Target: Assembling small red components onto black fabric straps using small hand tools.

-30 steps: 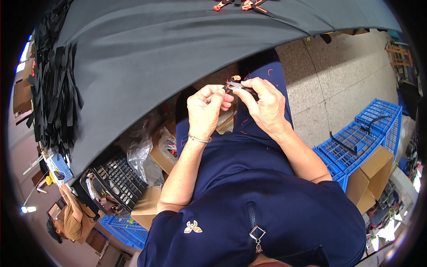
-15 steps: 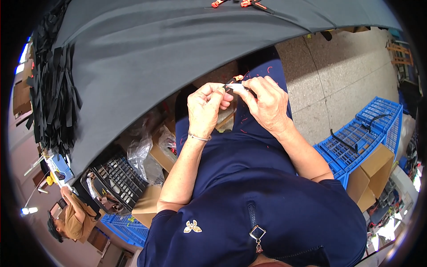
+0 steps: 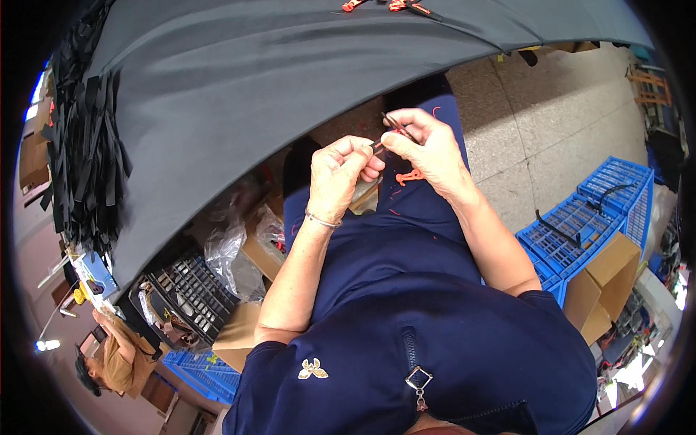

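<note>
Over my lap, my left hand pinches one end of a narrow black strap between thumb and fingers. Close beside it, my right hand grips the same dark strap, thumb against fingers. A dark looped piece sticks up past the right fingertips; whether it is strap or a tool, I cannot tell. Below the right thumb hangs an orange hook-like piece; its link to the strap is hidden by the fingers. Red thread scraps lie on my dark blue trousers.
A dark cloth-covered table lies ahead, with orange hooks on black straps at its far side. Black strips hang at left. Blue crates and a cardboard box stand right. A black basket and another person are left.
The orange piece has gone from above my fingertips to hanging below my right hand. My right hand has shifted slightly up, and the dark loop now shows above it.
</note>
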Available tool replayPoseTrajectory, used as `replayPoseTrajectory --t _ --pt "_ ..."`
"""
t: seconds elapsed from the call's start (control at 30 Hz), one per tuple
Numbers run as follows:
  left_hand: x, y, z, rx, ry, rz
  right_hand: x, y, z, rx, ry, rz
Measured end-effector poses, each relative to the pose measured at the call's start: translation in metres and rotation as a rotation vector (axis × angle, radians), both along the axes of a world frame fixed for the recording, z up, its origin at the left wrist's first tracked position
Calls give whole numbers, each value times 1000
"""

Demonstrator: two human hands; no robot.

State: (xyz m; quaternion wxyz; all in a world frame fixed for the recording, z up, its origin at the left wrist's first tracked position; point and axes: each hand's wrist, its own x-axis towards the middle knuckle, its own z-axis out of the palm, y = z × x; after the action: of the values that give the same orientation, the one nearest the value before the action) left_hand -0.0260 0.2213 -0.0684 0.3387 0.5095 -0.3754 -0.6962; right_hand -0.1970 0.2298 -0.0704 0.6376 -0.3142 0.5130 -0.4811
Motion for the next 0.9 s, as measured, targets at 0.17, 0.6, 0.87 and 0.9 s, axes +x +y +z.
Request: replayPoseTrajectory --t 0.17,0.6,0.87,0.9 --pt "-5 4 -1 -220 -308 -37 0 -1 0 111 29 136" --pt "54 32 -5 -313 -459 7 35 12 -13 -75 158 173" --pt "224 154 -100 92 -563 728 40 4 -27 28 253 186" --pt "241 177 -111 176 -581 789 41 5 -29 21 302 191"
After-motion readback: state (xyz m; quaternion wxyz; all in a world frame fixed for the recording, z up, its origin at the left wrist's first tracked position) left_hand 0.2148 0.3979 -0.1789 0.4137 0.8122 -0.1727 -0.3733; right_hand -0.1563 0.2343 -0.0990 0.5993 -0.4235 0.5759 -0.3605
